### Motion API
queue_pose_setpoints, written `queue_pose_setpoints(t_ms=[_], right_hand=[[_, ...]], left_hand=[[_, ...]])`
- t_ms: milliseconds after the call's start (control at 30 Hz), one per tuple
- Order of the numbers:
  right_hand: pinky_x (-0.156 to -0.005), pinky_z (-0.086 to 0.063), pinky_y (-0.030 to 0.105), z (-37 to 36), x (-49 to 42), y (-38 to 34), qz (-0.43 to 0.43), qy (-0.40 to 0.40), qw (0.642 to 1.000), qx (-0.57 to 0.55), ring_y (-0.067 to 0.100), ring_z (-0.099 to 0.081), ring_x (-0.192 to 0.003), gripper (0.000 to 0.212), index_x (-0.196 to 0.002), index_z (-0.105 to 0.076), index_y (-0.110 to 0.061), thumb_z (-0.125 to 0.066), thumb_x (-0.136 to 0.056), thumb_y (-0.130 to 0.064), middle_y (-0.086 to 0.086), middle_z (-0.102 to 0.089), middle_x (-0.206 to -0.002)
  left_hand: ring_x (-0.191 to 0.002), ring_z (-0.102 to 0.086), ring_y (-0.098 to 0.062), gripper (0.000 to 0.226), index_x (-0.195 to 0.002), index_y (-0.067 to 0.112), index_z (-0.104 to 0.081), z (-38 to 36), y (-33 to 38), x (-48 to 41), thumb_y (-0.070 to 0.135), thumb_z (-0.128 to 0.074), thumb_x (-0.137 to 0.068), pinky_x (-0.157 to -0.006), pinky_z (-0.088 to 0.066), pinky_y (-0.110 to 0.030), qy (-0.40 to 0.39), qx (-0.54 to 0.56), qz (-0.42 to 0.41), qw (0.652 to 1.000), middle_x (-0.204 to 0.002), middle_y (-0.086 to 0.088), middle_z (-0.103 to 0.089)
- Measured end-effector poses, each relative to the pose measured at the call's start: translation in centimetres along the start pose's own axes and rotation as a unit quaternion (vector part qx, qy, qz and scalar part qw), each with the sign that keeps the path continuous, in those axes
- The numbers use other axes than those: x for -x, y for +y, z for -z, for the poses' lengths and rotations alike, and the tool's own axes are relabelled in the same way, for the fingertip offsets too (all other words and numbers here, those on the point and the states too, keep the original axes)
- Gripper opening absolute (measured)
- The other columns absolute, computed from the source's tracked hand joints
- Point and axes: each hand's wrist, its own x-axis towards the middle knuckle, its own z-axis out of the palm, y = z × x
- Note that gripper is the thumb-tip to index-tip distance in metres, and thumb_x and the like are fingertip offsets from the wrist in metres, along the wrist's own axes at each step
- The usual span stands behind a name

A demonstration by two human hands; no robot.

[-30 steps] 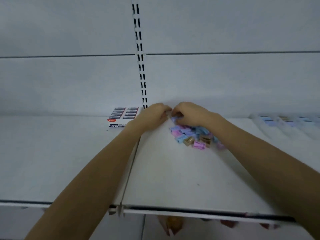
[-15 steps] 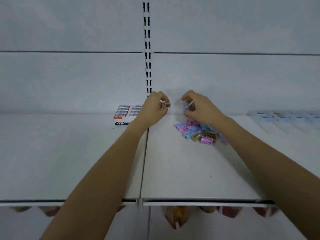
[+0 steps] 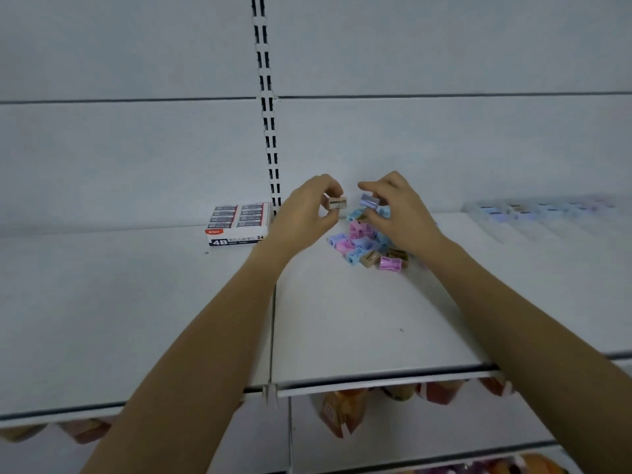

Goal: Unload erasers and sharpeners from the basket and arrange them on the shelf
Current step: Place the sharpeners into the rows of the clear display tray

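A heap of small pastel sharpeners (image 3: pixel 367 248) in pink, blue, purple and tan lies on the white shelf (image 3: pixel 359 323) near the back wall. My left hand (image 3: pixel 304 213) pinches a tan sharpener (image 3: pixel 337 203) above the shelf, left of the heap. My right hand (image 3: pixel 398 213) pinches a purple-blue sharpener (image 3: pixel 369 201) just above the heap's back end. The two held sharpeners hang close together but apart. A box of 4B erasers (image 3: pixel 238 223) stands at the back, left of my left hand. No basket shows.
A slotted upright (image 3: pixel 266 107) runs up the back wall behind my hands. Clear packs with pastel items (image 3: pixel 533 217) lie at the back right of the shelf. Orange and red packets (image 3: pixel 342 415) hang under the shelf's front edge.
Both hands have lifted off the heap, each with a sharpener pinched in its fingers, and have drawn slightly apart. The view has shifted so the shelf sits a little further right.
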Motion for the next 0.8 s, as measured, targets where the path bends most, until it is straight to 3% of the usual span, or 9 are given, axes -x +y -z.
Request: queue_pose_setpoints(t_ms=[100, 233, 467, 567, 633, 700, 800], right_hand=[[-0.077, -0.027, 0.007, 0.5, 0.7, 0.4, -0.008, 0.011, 1.000, 0.012, 0.016, -0.048, -0.094, 0.036, -0.123, -0.056, -0.007, -0.057, -0.087, -0.004, 0.014, -0.047, -0.111], [-0.079, -0.027, 0.007, 1.8, 2.1, 1.3, -0.031, 0.003, 0.999, 0.019, 0.007, -0.043, -0.092, 0.036, -0.124, -0.056, -0.008, -0.054, -0.088, -0.005, 0.010, -0.046, -0.111], [-0.079, -0.033, 0.016, 5.4, 4.7, 5.7, -0.016, -0.007, 0.998, 0.056, 0.027, -0.056, -0.094, 0.028, -0.111, -0.064, -0.002, -0.059, -0.083, 0.000, 0.016, -0.057, -0.103], [-0.079, -0.037, 0.020, 8.1, 5.6, 7.8, 0.008, 0.001, 0.998, 0.062, 0.025, -0.057, -0.092, 0.029, -0.111, -0.063, -0.002, -0.059, -0.083, 0.001, 0.014, -0.061, -0.100], [-0.078, -0.038, 0.021, 10.2, 6.5, 9.4, 0.021, 0.002, 0.998, 0.060, 0.021, -0.057, -0.090, 0.027, -0.110, -0.063, -0.004, -0.059, -0.083, 0.000, 0.010, -0.063, -0.100], [-0.075, -0.038, 0.021, 12.5, 7.7, 11.5, 0.021, -0.012, 0.998, 0.057, 0.020, -0.056, -0.088, 0.022, -0.103, -0.064, -0.006, -0.057, -0.083, 0.000, 0.008, -0.062, -0.098], [-0.075, -0.041, 0.024, 15.7, 10.0, 15.3, 0.003, -0.032, 0.998, 0.060, 0.019, -0.056, -0.088, 0.018, -0.101, -0.063, -0.008, -0.057, -0.085, -0.003, 0.004, -0.062, -0.097]], left_hand=[[-0.088, -0.048, -0.004, 0.032, -0.119, 0.014, -0.058, -0.5, 0.0, -0.1, 0.006, -0.054, -0.087, -0.078, -0.044, -0.022, -0.011, -0.029, -0.038, 0.999, -0.103, 0.001, -0.049], [-0.087, -0.047, -0.006, 0.030, -0.117, 0.013, -0.061, -1.1, 0.3, -0.2, 0.007, -0.054, -0.089, -0.076, -0.043, -0.024, -0.028, -0.051, -0.080, 0.995, -0.105, -0.005, -0.052], [-0.079, -0.053, -0.013, 0.031, -0.117, 0.009, -0.059, -3.1, 5.1, -2.3, 0.015, -0.061, -0.086, -0.075, -0.039, -0.019, -0.048, -0.086, -0.096, 0.991, -0.123, -0.007, -0.053], [-0.078, -0.050, -0.012, 0.027, -0.114, 0.012, -0.058, -4.3, 8.9, -4.2, 0.015, -0.059, -0.087, -0.076, -0.042, -0.025, -0.047, -0.099, -0.122, 0.986, -0.107, -0.004, -0.059], [-0.072, -0.047, -0.013, 0.018, -0.102, 0.010, -0.060, -5.3, 11.1, -5.5, 0.018, -0.062, -0.086, -0.074, -0.044, -0.030, -0.044, -0.104, -0.120, 0.986, -0.092, -0.002, -0.054], [-0.066, -0.048, -0.014, 0.017, -0.093, 0.008, -0.060, -6.8, 13.2, -6.5, 0.021, -0.066, -0.083, -0.071, -0.041, -0.023, -0.035, -0.078, -0.097, 0.992, -0.087, 0.000, -0.050], [-0.063, -0.049, -0.010, 0.021, -0.096, 0.005, -0.060, -10.2, 16.3, -7.5, 0.016, -0.069, -0.080, -0.069, -0.039, -0.013, -0.031, -0.033, -0.077, 0.996, -0.089, -0.001, -0.051]])
